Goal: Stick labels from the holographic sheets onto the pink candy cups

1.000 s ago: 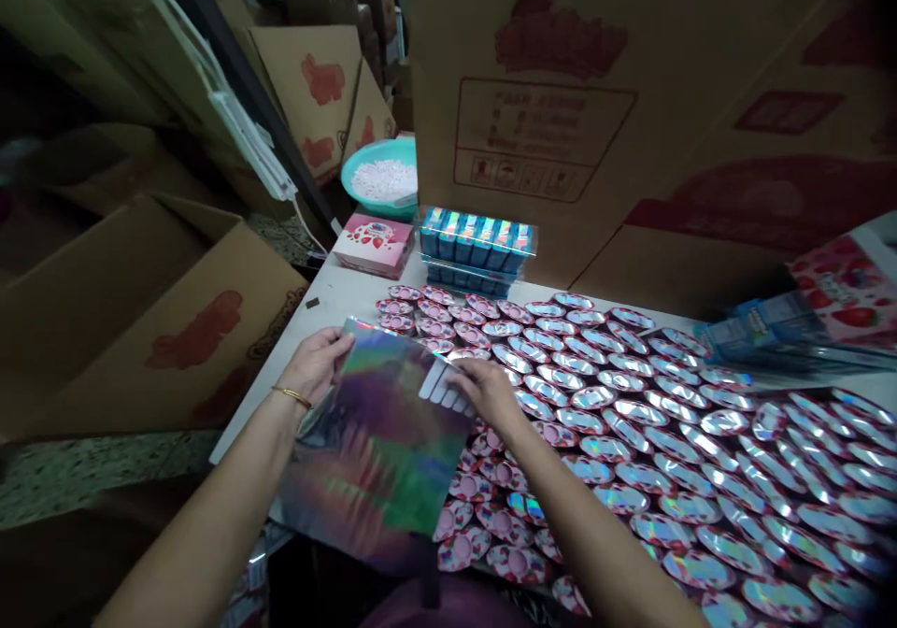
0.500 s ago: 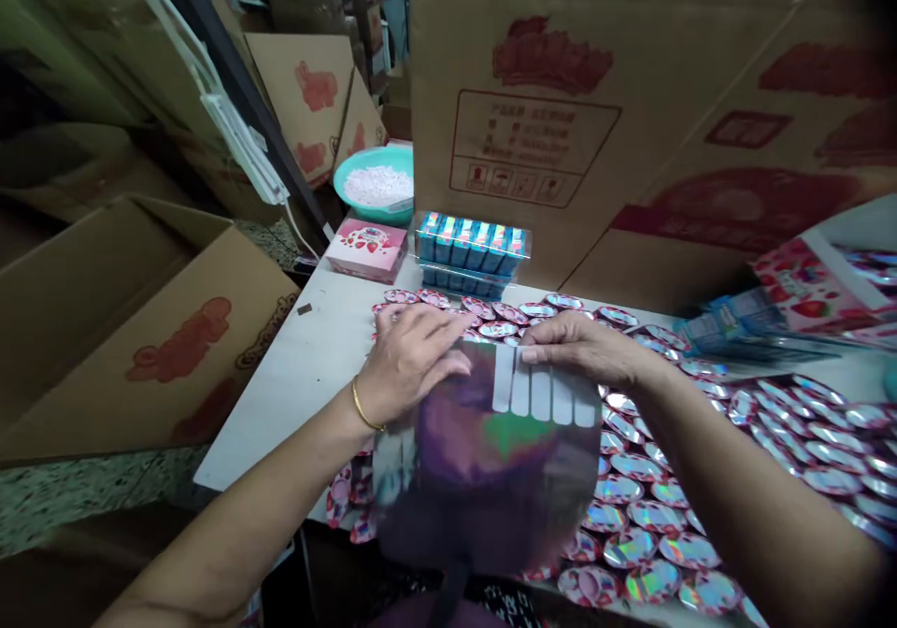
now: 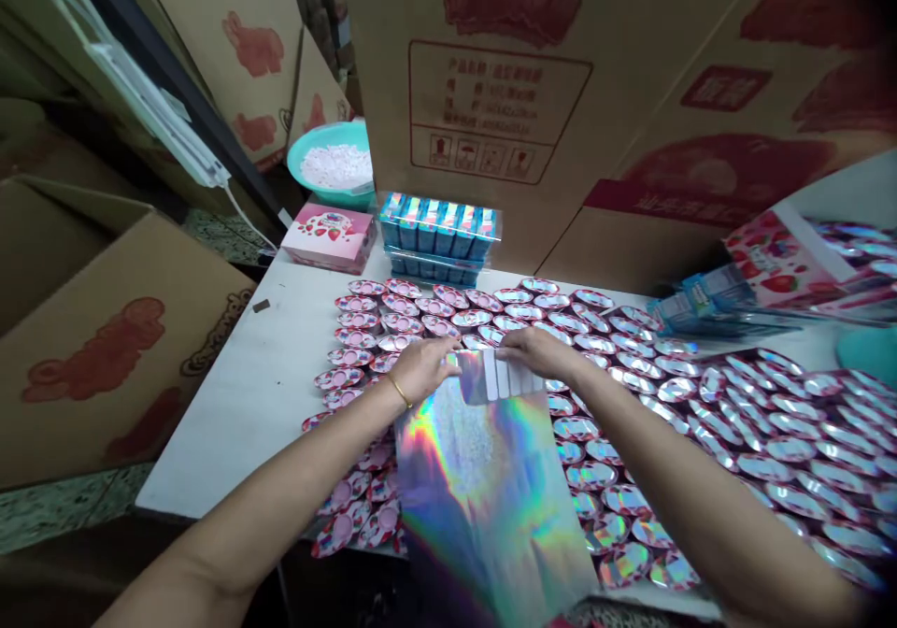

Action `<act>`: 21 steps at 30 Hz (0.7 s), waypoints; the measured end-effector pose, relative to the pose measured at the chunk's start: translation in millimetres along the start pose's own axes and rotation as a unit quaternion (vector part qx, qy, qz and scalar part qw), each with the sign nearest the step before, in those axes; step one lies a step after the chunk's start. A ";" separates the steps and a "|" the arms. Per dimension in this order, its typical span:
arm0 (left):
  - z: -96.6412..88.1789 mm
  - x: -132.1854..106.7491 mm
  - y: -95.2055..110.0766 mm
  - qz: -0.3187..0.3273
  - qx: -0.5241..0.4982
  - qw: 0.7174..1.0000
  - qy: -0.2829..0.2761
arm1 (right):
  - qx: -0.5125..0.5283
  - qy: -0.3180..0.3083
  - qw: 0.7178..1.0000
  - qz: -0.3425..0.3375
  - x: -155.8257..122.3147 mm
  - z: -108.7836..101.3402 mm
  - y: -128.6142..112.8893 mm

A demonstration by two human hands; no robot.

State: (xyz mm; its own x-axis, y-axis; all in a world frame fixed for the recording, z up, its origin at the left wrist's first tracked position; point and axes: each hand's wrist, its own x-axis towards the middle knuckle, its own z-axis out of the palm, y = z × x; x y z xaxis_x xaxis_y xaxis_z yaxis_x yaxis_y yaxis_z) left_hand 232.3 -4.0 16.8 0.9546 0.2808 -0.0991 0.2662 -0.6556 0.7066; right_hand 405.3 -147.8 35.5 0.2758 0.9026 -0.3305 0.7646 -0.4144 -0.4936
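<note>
A shiny holographic sticker sheet point(image 3: 483, 488) hangs in front of me, glinting in rainbow colours. Several pale strip-shaped labels point(image 3: 508, 378) line its upper right part. My left hand point(image 3: 420, 369) pinches the sheet's top left edge, a gold bangle on the wrist. At the top edge near the strips, my right hand point(image 3: 538, 351) is closed on the sheet; its fingertips are partly hidden. Behind and around the sheet, many small oval-topped pink-and-red packs point(image 3: 471, 320) stand in rows on the white table point(image 3: 231, 394). The lower end of the sheet covers some of them.
A blue row of small boxes point(image 3: 438, 231) in clear plastic and a pink strawberry box point(image 3: 329, 237) stand at the back. Beyond is a turquoise basin point(image 3: 298, 165) of white pieces. A large carton point(image 3: 483, 95) walls off the back; an open carton point(image 3: 133, 329) stands left.
The sheet has tilted from dark to bright rainbow and shows more of its length. My left hand has gone from spread fingers to a pinch on its edge. The view has shifted rightward and down.
</note>
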 end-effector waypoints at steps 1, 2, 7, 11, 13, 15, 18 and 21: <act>8.9 3.7 -10.2 -0.021 -0.014 1.000 -0.001 | -0.010 0.006 1.000 0.002 3.8 12.5 8.1; 16.3 6.7 -19.1 -0.036 -0.032 0.999 -0.003 | -0.014 0.016 1.000 0.002 6.5 22.5 14.5; 36.9 16.1 -39.1 -0.057 -0.094 0.994 0.002 | 0.055 0.097 0.990 -0.082 15.4 47.6 29.6; 43.8 19.0 -36.3 -0.032 -0.074 0.997 0.019 | 0.137 0.122 0.977 -0.105 21.5 59.5 35.3; 45.9 20.7 -33.8 -0.019 -0.061 0.998 0.016 | 0.189 0.109 0.971 -0.093 21.9 63.4 39.3; 46.7 23.1 -32.2 -0.023 -0.073 0.997 -0.007 | 0.236 0.076 0.966 -0.070 21.0 65.1 44.8; 44.4 26.6 -31.1 -0.031 -0.131 0.989 -0.057 | 0.293 0.033 0.955 -0.025 19.7 65.5 55.0; 41.3 27.9 -28.9 -0.045 -0.161 0.984 -0.067 | 0.311 0.023 0.950 -0.004 18.7 64.8 62.4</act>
State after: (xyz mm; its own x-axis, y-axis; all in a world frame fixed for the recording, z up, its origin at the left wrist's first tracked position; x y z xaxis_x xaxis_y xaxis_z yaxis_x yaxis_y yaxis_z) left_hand 256.8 -6.1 -35.3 0.9441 0.2176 -0.2476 0.3146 -0.3704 0.8740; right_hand 420.4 -164.3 -53.6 0.3069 0.9042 -0.2970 0.2790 -0.3839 -0.8803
